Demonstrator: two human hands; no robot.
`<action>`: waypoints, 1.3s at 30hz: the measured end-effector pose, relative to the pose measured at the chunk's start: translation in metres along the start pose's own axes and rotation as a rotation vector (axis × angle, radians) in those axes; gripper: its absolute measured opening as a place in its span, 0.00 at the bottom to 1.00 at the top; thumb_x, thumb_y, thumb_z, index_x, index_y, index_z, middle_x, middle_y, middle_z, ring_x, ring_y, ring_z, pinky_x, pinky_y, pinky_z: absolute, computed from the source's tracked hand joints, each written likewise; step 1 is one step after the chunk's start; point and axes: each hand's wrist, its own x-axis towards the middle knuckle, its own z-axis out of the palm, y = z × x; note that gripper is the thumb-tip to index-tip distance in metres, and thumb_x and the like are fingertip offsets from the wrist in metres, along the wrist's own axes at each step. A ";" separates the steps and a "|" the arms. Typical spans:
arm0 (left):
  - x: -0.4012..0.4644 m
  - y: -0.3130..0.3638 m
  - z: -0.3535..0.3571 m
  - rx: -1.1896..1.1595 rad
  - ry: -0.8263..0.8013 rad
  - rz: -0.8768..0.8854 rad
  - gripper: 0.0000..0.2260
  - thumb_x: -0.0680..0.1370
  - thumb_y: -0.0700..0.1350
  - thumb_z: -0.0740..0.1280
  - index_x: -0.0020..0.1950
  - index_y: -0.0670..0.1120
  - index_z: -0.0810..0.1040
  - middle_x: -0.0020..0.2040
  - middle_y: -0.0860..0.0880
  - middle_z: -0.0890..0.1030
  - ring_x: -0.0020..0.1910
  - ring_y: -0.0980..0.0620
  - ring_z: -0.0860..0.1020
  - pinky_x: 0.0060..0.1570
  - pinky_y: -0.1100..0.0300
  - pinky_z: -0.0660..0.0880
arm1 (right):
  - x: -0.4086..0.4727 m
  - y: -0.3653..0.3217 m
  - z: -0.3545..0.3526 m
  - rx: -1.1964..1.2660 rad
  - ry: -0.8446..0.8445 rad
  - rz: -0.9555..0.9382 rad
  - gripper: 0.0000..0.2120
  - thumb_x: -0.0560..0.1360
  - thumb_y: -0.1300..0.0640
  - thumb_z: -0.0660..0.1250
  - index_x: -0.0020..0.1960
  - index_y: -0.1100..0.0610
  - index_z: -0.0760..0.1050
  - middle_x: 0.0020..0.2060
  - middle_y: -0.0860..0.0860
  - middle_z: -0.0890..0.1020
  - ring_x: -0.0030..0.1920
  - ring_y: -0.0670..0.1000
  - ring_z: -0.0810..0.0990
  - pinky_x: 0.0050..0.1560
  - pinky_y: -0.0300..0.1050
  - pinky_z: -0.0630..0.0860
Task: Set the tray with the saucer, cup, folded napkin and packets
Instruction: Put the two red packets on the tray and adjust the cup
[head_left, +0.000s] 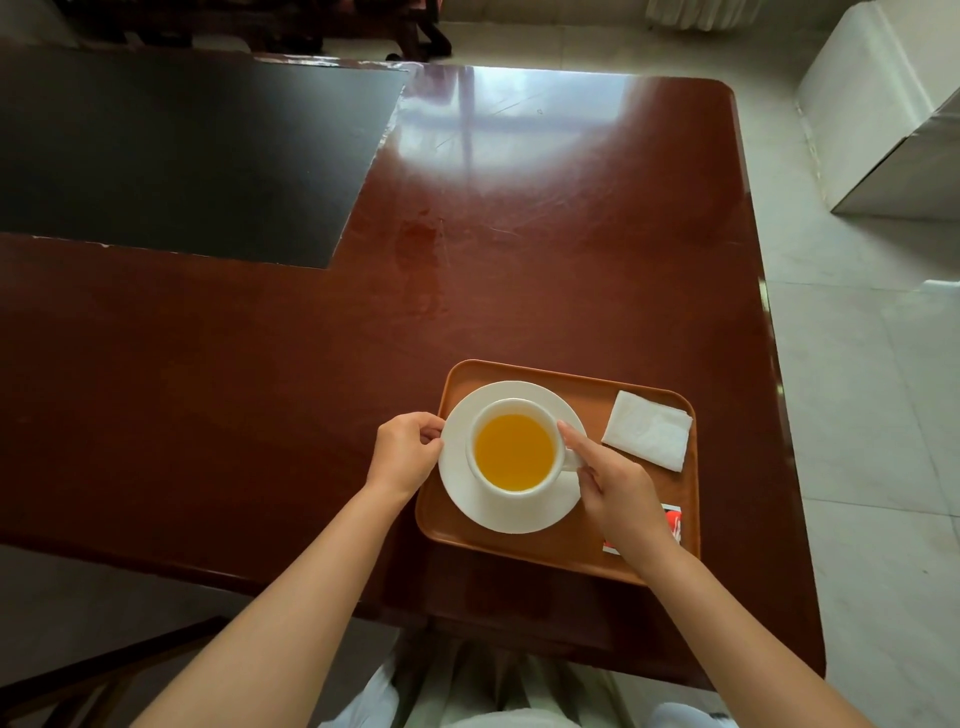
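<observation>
A brown tray (587, 545) lies near the table's front right. On its left part sits a white saucer (462, 499) with a white cup (511, 454) of yellow-orange liquid standing on it. My left hand (404, 452) pinches the saucer's left rim. My right hand (621, 488) is at the cup's handle on the right side, index finger stretched along the cup wall. A folded white napkin (648, 430) lies in the tray's far right corner. A red and white packet (674, 522) lies at the tray's near right, mostly hidden under my right wrist.
The glossy red-brown table (519, 260) has a black inlaid panel (182, 156) at the far left. Its right edge runs close beside the tray, with pale tiled floor (857, 389) beyond. A white box-like object (883, 104) stands on the floor at the far right.
</observation>
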 end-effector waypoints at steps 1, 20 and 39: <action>0.000 0.000 0.000 0.000 -0.001 0.000 0.07 0.73 0.36 0.69 0.50 0.43 0.83 0.43 0.47 0.83 0.42 0.54 0.78 0.43 0.62 0.74 | -0.001 0.001 0.000 0.000 0.006 -0.001 0.30 0.73 0.67 0.67 0.69 0.47 0.62 0.47 0.53 0.84 0.41 0.44 0.77 0.44 0.38 0.77; -0.120 0.079 0.072 0.013 -0.008 0.732 0.15 0.77 0.45 0.60 0.64 0.46 0.71 0.62 0.49 0.74 0.64 0.54 0.70 0.67 0.61 0.65 | -0.015 0.072 -0.063 -0.432 0.081 0.024 0.23 0.70 0.65 0.71 0.63 0.59 0.73 0.62 0.58 0.77 0.66 0.59 0.71 0.62 0.56 0.70; -0.075 0.117 0.178 0.734 -0.306 0.334 0.32 0.79 0.61 0.48 0.76 0.46 0.42 0.78 0.43 0.44 0.76 0.46 0.42 0.72 0.47 0.52 | 0.002 0.110 -0.083 -0.493 -0.178 -0.246 0.17 0.75 0.61 0.66 0.64 0.57 0.73 0.64 0.56 0.76 0.67 0.57 0.70 0.68 0.59 0.61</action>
